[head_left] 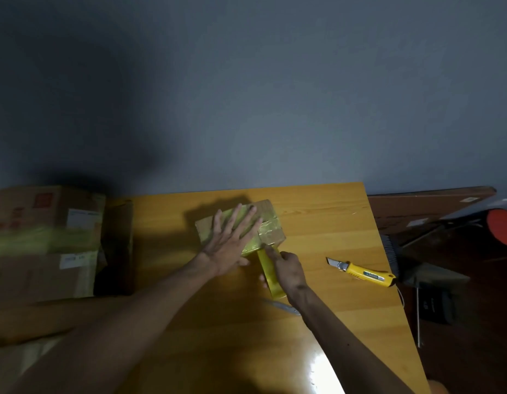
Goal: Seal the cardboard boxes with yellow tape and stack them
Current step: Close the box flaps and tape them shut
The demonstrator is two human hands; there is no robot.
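You are looking forward and down from head height, close over the table, your left hand and right hand sitting mid-frame.

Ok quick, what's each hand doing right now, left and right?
Left hand: open, fingers spread flat on the small cardboard box.
Right hand: gripping the yellow tape at the box's near edge.

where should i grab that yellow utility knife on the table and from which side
Take the utility knife by the middle of its yellow handle, coming down from above and from its right end. It lies flat on the table with the blade out at the left end, so that end is best avoided. The right hand, nearest it, is holding the tape roll.
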